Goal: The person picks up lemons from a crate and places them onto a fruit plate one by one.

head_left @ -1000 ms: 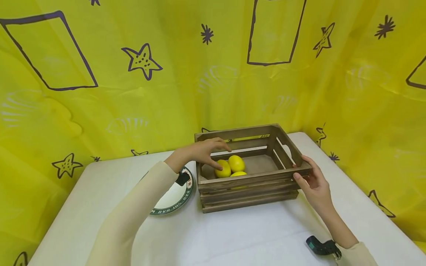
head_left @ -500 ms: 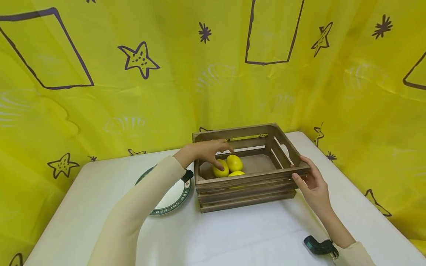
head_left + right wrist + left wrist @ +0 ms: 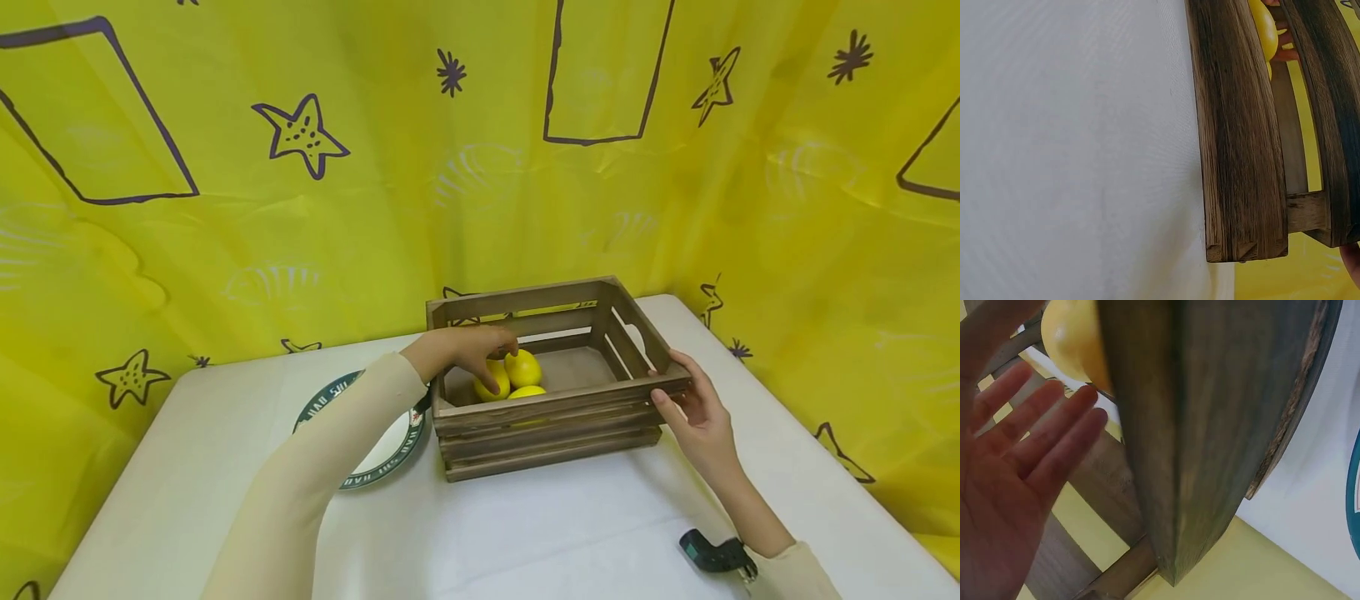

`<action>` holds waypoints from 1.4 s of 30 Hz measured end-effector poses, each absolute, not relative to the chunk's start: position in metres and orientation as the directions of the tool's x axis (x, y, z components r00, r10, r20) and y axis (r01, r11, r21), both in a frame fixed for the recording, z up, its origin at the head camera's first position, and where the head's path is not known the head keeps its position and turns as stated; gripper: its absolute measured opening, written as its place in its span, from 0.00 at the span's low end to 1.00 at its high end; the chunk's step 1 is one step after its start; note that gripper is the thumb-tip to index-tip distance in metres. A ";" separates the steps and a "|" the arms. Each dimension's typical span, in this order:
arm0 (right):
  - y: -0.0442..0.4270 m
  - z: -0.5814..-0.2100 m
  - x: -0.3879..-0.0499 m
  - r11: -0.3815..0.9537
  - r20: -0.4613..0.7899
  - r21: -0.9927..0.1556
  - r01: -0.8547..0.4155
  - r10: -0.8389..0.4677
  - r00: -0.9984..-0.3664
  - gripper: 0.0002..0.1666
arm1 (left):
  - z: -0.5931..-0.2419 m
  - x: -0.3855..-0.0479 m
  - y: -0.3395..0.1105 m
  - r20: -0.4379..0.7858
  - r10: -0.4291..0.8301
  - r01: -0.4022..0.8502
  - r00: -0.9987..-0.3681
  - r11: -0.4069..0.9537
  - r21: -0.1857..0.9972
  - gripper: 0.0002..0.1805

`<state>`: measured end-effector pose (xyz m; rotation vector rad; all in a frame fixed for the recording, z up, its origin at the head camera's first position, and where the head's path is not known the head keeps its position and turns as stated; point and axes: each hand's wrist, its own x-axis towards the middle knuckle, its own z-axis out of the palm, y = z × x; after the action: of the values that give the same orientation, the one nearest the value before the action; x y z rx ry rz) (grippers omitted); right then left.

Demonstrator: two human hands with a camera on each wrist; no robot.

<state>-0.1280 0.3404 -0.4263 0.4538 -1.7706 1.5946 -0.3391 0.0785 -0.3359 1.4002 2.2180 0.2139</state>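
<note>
A brown slatted wooden crate (image 3: 555, 425) stands on the white table, several lemons (image 3: 524, 369) grouped in its left part. My left hand (image 3: 474, 348) reaches over the crate's left end, thumb against or just above the leftmost lemon (image 3: 497, 385). From the left wrist, its fingers (image 3: 1063, 434) look spread and nearly straight, with a gap between them and a lemon (image 3: 1069, 334). At the crate's right end, my right hand (image 3: 705, 421) grips the front corner, thumb in front and fingers behind. In the right wrist view, the crate's front slats (image 3: 1241, 156) hide most of the lemons.
A white plate with a green lettered rim (image 3: 382, 468) lies left of the crate, partly covered by my left sleeve (image 3: 322, 467). A yellow patterned curtain (image 3: 375, 208) hangs behind and at the sides of the white table (image 3: 525, 533).
The left hand has moved a little further over the lemons, its fingers lowering and bending toward them. The right hand keeps its grip on the crate. The head view shifts slightly.
</note>
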 end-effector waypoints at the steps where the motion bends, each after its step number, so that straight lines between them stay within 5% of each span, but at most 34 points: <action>1: 0.340 -0.427 -0.128 0.172 0.696 -0.718 -0.674 0.193 -0.692 0.37 | -0.337 -0.339 0.078 -0.337 0.876 0.802 -0.345 0.461 0.380 0.33; 9: 0.340 -0.427 -0.129 0.179 0.696 -0.718 -0.673 0.196 -0.691 0.38 | -0.342 -0.342 0.080 -0.406 0.850 0.840 -0.336 0.466 0.278 0.24; 17: 0.345 -0.425 -0.127 0.193 0.697 -0.717 -0.670 0.192 -0.691 0.38 | -0.339 -0.339 0.084 -0.521 0.779 0.848 -0.349 0.499 0.178 0.28; 42: 0.342 -0.427 -0.126 0.280 0.660 -0.748 -0.602 0.219 -0.718 0.39 | -0.341 -0.339 0.081 -0.581 0.730 0.827 -0.360 0.538 0.163 0.29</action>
<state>-0.1264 0.3418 -0.4272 0.3453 -1.8617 1.5148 -0.3386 0.0812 -0.3407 1.2537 2.1700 -0.2089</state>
